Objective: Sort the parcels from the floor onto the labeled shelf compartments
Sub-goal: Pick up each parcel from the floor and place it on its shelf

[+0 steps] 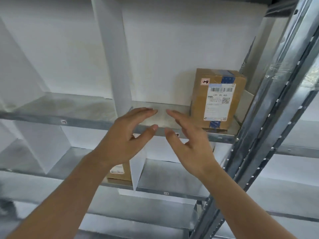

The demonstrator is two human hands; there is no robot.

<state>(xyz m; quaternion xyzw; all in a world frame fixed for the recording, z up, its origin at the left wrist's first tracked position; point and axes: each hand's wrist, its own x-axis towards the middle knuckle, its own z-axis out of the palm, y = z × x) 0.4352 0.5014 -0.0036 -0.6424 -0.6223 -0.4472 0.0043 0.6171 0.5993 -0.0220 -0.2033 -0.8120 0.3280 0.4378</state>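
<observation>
Galvanised metal shelving (89, 118) fills the view, split into compartments by white divider panels (119, 66); small number tags sit on the front lips.

Parcel: brown cardboard box with white shipping label and blue tape (218, 99) stands upright at the right end of the upper shelf, in the compartment right of the divider, close to the grey steel upright (269, 109). A handwritten sticker on its top left corner appears to read "1-4". A second brown parcel (119, 171) sits one shelf below, mostly hidden behind the left forearm.

Step, as judged: placement of the upper box looks complete. Next move calls for going back to the floor for another parcel and reading its mark.

Grip: left hand (126, 140) and right hand (191, 144) hover side by side at the shelf lip, fingers straight and spread, fingertips nearly meeting. Neither holds anything; right hand is near the box, apart from it.
</observation>
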